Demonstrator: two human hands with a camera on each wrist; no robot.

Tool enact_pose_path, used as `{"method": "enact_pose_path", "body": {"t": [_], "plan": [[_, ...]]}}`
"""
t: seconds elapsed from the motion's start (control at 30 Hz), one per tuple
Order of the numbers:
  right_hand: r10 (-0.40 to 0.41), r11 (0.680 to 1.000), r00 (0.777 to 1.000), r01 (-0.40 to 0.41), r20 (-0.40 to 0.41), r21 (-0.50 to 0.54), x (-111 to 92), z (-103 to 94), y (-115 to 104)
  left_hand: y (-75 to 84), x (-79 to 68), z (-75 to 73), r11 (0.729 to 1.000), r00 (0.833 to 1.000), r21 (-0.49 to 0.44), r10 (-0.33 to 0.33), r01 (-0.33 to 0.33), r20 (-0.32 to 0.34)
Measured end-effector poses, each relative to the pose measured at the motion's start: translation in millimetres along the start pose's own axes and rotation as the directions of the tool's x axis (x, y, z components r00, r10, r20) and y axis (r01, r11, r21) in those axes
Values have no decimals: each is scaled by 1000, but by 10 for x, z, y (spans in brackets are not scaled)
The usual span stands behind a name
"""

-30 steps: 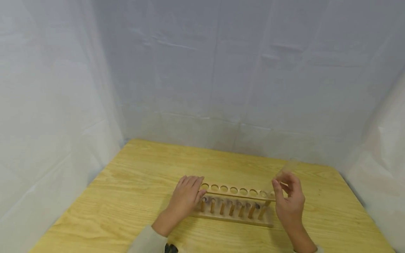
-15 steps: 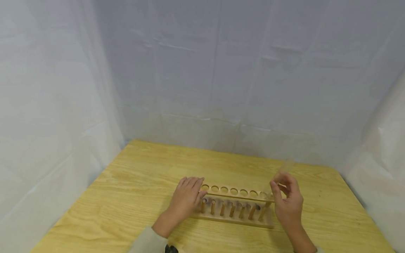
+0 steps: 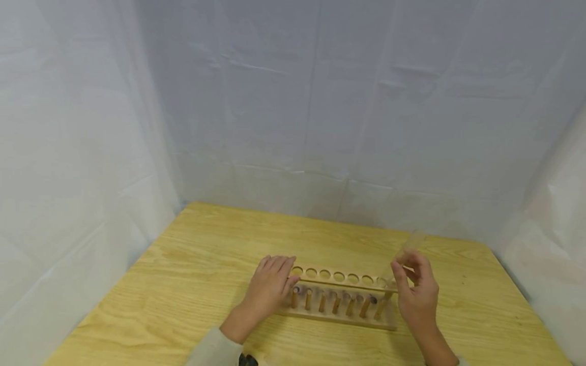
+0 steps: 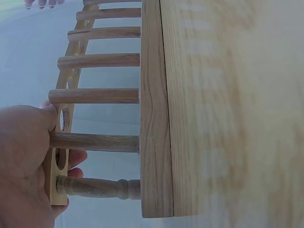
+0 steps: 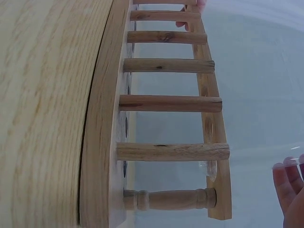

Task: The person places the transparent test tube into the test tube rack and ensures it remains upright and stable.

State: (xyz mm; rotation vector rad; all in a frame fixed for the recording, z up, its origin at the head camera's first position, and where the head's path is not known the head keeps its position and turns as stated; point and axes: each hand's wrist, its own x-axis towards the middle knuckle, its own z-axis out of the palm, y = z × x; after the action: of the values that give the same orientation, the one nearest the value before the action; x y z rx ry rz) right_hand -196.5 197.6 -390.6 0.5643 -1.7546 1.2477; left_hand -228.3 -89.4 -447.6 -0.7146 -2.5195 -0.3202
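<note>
A wooden test tube rack (image 3: pixel 339 319) stands on the table, with a row of holes in its top rail and upright pegs (image 3: pixel 336 304) along its base. My left hand (image 3: pixel 269 284) grips the rail's left end; in the left wrist view its fingertips (image 4: pixel 77 159) show beyond the rail. Between thumb and fingers, my right hand (image 3: pixel 418 290) pinches a clear test tube (image 3: pixel 413 242), tilted with its upper end leaning away to the right. The tube's rounded lower end (image 5: pixel 211 167) pokes through a hole near the rail's right end in the right wrist view.
The wood-grain table (image 3: pixel 183 274) reaches out on both sides of the rack. White sheeting (image 3: pixel 293 127) hangs behind it and along the left and right sides. A small dark object (image 3: pixel 247 360) shows beside the left sleeve (image 3: pixel 214 348).
Over the first half second my right hand shifts slightly left with the test tube. Since then both hands and the rack have stayed nearly still.
</note>
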Motion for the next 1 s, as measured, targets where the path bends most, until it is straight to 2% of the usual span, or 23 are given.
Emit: {"method": "enact_pose_path", "body": {"t": [0.17,0.5,1.0], "plan": [[-7,1000,1000,7,0,29,-2,1,23,-6,11,-7,1000,1000,-3,11,-11,-17],[-24,998,1000,22,18,63,-18,-20,45,2,2,8,1000,999,-15,-17,18,40],[-9,1000,999,9,46,11,-11,-10,36,1,11,-2,1000,1000,3,8,-8,-2]]}}
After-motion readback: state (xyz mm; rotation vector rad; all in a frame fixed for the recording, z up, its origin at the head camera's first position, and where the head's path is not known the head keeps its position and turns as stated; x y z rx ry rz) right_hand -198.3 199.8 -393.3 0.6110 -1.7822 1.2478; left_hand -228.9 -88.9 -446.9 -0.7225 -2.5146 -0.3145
